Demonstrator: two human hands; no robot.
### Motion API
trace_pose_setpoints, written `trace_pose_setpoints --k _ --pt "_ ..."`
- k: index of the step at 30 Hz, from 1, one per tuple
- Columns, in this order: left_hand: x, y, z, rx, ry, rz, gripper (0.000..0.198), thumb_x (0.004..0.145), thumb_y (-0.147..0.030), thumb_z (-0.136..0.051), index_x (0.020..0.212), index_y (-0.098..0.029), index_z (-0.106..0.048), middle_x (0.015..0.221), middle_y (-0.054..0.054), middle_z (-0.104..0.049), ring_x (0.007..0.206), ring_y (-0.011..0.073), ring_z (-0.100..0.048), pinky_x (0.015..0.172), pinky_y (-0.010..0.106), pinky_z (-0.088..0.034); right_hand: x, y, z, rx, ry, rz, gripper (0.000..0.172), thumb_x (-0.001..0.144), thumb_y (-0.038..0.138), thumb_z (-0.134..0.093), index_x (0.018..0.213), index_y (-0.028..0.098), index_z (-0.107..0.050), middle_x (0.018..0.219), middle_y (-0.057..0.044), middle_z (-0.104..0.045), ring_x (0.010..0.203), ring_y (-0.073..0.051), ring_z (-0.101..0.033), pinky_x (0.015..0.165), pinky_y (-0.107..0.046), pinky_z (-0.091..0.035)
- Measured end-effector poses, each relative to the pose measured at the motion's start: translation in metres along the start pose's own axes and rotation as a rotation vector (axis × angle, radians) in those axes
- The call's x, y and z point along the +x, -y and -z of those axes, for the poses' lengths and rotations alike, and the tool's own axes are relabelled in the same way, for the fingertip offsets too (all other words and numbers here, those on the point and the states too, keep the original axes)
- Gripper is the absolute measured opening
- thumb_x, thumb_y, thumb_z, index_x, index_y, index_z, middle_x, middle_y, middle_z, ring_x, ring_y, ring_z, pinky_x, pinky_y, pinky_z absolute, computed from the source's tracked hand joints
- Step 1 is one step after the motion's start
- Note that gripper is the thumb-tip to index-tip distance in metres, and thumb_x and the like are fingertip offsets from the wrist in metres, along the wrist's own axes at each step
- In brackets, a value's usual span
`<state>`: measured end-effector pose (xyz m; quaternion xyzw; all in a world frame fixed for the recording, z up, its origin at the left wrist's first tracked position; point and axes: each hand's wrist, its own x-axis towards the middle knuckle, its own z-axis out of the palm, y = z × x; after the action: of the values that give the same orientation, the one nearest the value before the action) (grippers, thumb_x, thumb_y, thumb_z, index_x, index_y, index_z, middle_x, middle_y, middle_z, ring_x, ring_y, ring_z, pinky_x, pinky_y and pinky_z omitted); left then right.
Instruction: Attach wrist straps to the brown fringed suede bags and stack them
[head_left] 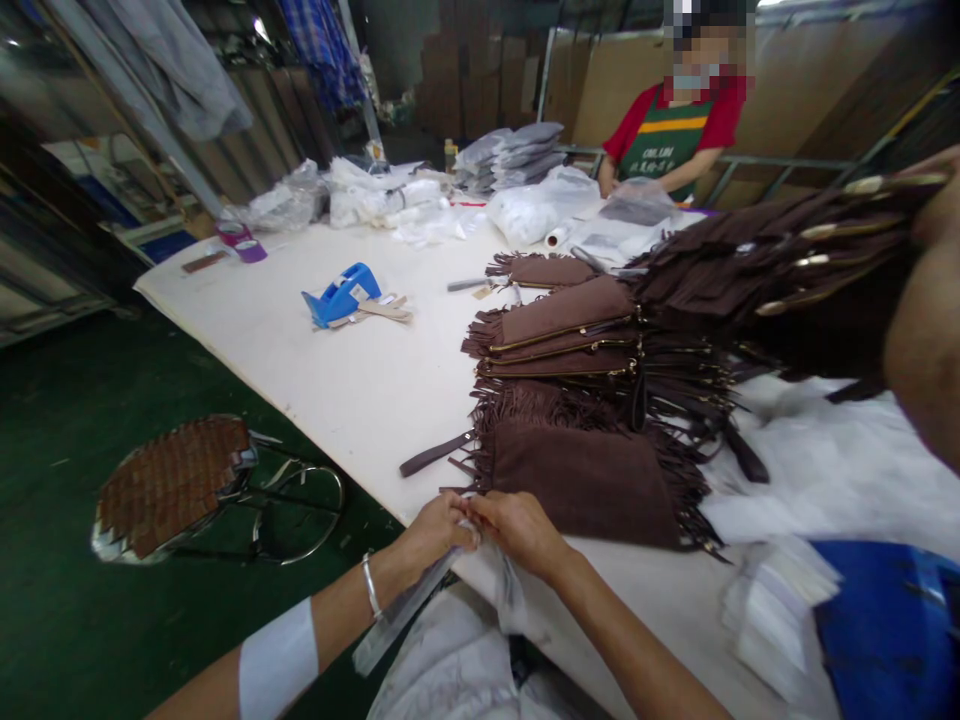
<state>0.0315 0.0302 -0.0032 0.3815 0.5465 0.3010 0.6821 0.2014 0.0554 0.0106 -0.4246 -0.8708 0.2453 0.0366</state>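
Note:
At the near edge of the table, my left hand (439,528) and my right hand (523,530) meet, fingertips pinched together. Both are closed on a clear plastic bag (390,628) that hangs down in front of my lap. Just beyond my fingers lies a dark brown fringed pouch (577,480), flat, with its wrist strap (435,454) pointing left. Behind it is a stack of brown fringed pouches (562,320) with gold zippers along their edges.
Another person's arm (926,330) holds several brown pouches (810,240) at right. A co-worker (671,140) stands across the table. A blue tape dispenser (345,292) is at left, a woven stool (176,485) below, a blue bin (892,620) at lower right.

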Motion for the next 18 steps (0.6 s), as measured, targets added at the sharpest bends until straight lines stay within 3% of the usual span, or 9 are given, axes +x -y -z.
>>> trace_pose_setpoints --k 7,13,18 --pt "0.002 0.010 -0.006 0.019 -0.113 0.095 0.025 0.056 -0.012 -0.062 0.075 -0.018 -0.047 0.049 -0.001 -0.060 0.041 0.0130 -0.052 0.043 0.023 -0.032 -0.005 0.003 -0.005 -0.078 -0.034 0.018 0.020 0.094 0.026 -0.044 0.106 0.024 -0.060 0.094 -0.003 -0.068 0.079 -0.017 -0.064 0.066 -0.023 -0.042" --pt "-0.001 0.006 -0.009 -0.032 -0.149 0.109 0.023 0.060 -0.019 -0.065 0.071 -0.020 -0.045 0.048 0.000 -0.059 0.041 0.0131 -0.052 0.040 0.021 -0.030 -0.007 0.004 -0.005 -0.123 -0.052 0.041 0.015 0.094 0.025 -0.046 0.101 0.023 -0.059 0.093 -0.003 -0.068 0.078 -0.016 -0.065 0.068 -0.023 -0.045" --pt "-0.010 -0.001 -0.012 0.011 -0.030 0.053 0.016 0.066 -0.026 -0.067 0.060 -0.014 -0.058 0.050 0.002 -0.060 0.045 0.0112 -0.051 0.046 0.021 -0.036 -0.015 0.007 -0.005 -0.187 -0.099 0.072 0.013 0.094 0.029 -0.047 0.098 0.023 -0.057 0.089 -0.001 -0.068 0.074 -0.016 -0.065 0.060 -0.023 -0.046"
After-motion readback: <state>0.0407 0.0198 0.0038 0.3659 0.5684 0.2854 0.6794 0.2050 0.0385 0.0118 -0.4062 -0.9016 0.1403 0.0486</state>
